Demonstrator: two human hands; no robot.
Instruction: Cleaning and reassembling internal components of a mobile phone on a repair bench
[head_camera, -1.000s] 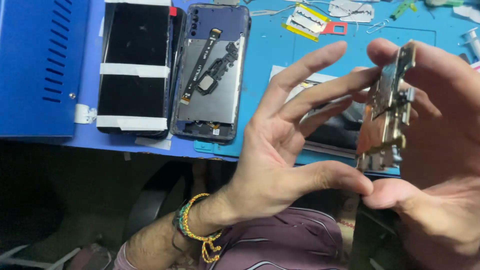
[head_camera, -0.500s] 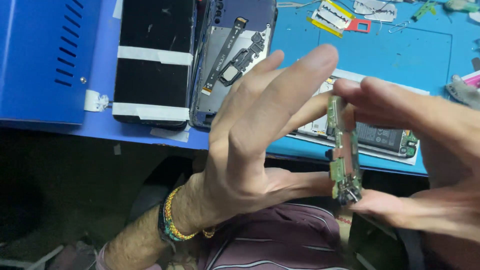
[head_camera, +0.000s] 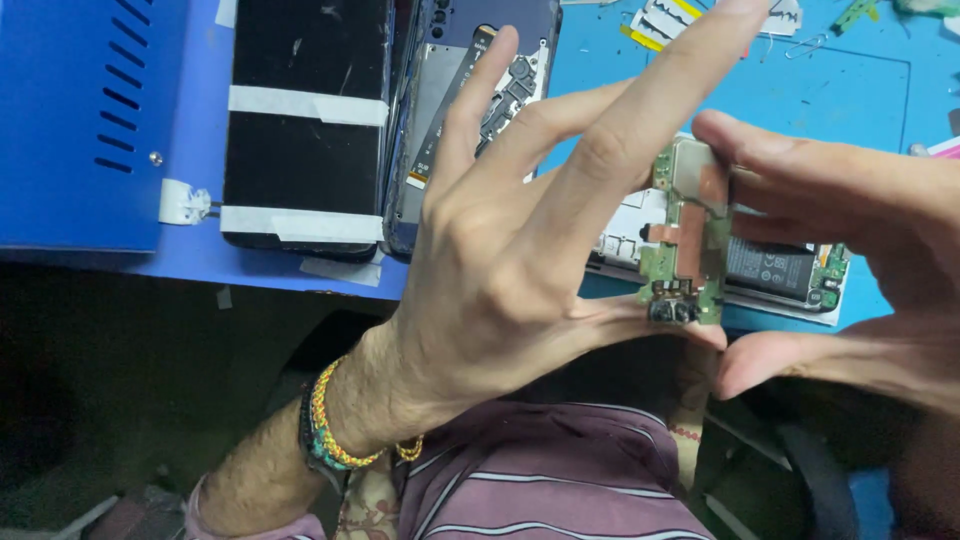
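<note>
A small green phone circuit board (head_camera: 685, 240) with copper-coloured patches is held upright above the bench edge, between both hands. My left hand (head_camera: 500, 270), a braided bracelet on its wrist, has its thumb under the board's bottom edge and its long fingers spread up past the board's left side. My right hand (head_camera: 850, 200) comes in from the right with its fingertips on the board's upper right edge. Its thumb sits just below the board.
On the blue mat (head_camera: 860, 90) lie a black-screened phone (head_camera: 305, 120) strapped with white tape, an opened phone body (head_camera: 450, 90) with a flex cable, and another opened phone with a battery (head_camera: 780, 270). A blue metal box (head_camera: 80, 120) stands at the left. Small parts (head_camera: 670, 25) lie at the back.
The view has dropped closer to the hands. The board has turned from edge-on to showing its face, and my left hand has spread further across it.
</note>
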